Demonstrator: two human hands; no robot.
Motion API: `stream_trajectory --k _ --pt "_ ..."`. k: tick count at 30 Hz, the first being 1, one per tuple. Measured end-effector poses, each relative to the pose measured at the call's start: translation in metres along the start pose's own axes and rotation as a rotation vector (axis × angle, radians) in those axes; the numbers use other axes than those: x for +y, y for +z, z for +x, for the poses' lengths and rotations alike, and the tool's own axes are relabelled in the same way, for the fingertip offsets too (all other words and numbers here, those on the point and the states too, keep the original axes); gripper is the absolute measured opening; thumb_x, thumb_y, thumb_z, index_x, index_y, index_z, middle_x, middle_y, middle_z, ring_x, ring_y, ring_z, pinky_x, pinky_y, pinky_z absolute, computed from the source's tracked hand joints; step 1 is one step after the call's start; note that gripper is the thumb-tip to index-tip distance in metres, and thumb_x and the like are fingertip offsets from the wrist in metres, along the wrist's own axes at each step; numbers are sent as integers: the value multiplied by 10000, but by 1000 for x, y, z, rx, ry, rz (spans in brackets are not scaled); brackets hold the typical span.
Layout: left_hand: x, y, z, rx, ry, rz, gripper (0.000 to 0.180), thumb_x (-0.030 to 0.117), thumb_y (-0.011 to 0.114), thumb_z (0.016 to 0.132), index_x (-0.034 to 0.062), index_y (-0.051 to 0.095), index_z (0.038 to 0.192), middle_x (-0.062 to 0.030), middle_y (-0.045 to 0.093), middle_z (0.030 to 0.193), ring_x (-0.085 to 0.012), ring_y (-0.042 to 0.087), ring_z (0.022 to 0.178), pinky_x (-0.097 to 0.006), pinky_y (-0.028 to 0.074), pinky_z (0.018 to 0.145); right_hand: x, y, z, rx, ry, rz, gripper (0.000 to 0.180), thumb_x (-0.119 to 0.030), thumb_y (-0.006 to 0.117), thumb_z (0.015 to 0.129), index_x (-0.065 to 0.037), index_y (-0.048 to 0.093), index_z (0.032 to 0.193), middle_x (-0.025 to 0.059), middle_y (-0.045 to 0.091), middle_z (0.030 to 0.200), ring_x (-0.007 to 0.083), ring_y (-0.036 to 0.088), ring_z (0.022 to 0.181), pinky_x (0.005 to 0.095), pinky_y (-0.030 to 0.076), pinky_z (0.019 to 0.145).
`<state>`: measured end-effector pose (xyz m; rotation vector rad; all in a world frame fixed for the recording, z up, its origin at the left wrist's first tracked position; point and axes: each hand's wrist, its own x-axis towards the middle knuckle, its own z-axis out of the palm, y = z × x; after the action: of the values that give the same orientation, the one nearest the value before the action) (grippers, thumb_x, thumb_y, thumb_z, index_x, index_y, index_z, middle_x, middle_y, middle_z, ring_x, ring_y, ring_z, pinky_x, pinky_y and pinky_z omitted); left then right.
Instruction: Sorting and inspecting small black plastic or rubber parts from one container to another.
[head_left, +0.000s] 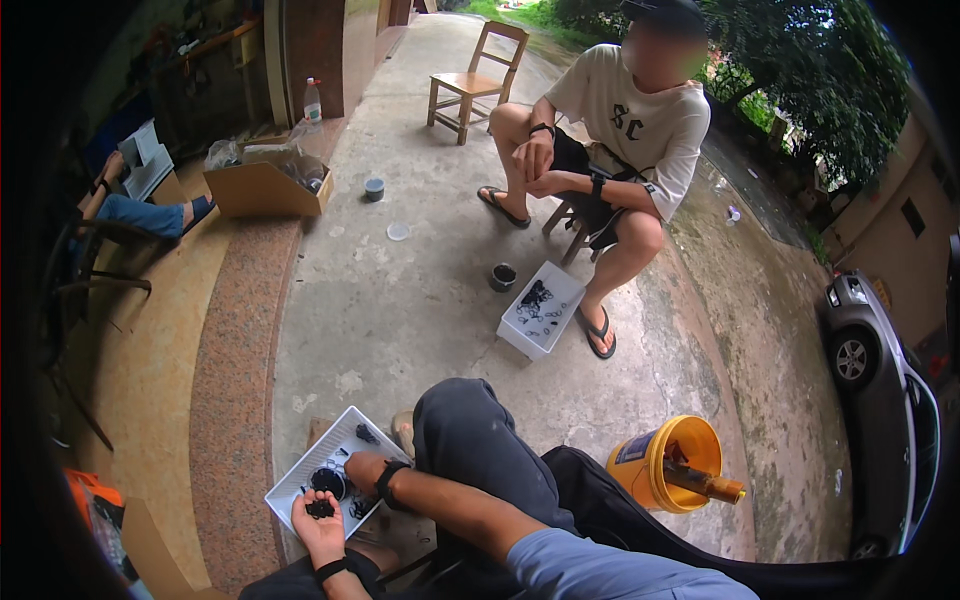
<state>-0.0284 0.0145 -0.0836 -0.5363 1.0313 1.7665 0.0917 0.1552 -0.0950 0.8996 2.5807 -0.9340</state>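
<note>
My left hand (319, 530) is palm up and cupped over the near edge of a white plastic tray (289, 491), with a small heap of black pieces (320, 509) in it. Reaching across from the right, my right hand (366, 471) is down in the same tray, beside a round tub of black pieces (327, 482); its fingers are mostly hidden. A clump of black parts (366, 434) lies in the tray's far corner. More small dark parts (358, 508) are in its near right part. The pieces are too small to identify.
A co-worker (630, 130) sits opposite, hands together, behind another white tray (541, 345) of black parts and a dark tub (502, 278). A yellow bucket (632, 470) holding a tube stands to my right. Cardboard box (265, 190), wooden chair (470, 85) and parked car (880, 370) stand farther off.
</note>
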Motion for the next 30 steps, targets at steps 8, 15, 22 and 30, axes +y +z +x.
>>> stream_trajectory --k 8,15,22,30 --pt "-11 11 -3 -162 -91 161 257 305 552 934 54 584 981 -93 624 899 -258 600 888 -395 498 834 -7 -47 -6 259 -96 -22 174 -39 680 708 0 719 874 230 699 927 363 690 910 421 556 790" --pt "-28 38 -18 -302 -190 196 428 413 430 983 61 524 1208 -102 593 1173 -282 582 1045 -428 455 926 -39 -83 -38 335 -221 58 191 -5 684 665 20 689 854 218 688 888 371 674 922 412 544 794" --pt "-45 20 32 -672 -48 204 417 320 355 1020 65 466 1330 -122 573 1293 -268 544 1223 -434 411 1051 -62 -76 -59 378 -240 221 169 -100 596 767 0 699 856 229 677 882 411 668 869 449 545 764" --pt "-51 -6 54 -633 306 681 412 338 386 1006 74 476 1310 -129 580 1276 -269 547 1222 -432 416 1041 -63 -66 -61 467 -313 129 158 -116 597 767 -21 710 821 203 679 840 384 679 812 460 557 712"
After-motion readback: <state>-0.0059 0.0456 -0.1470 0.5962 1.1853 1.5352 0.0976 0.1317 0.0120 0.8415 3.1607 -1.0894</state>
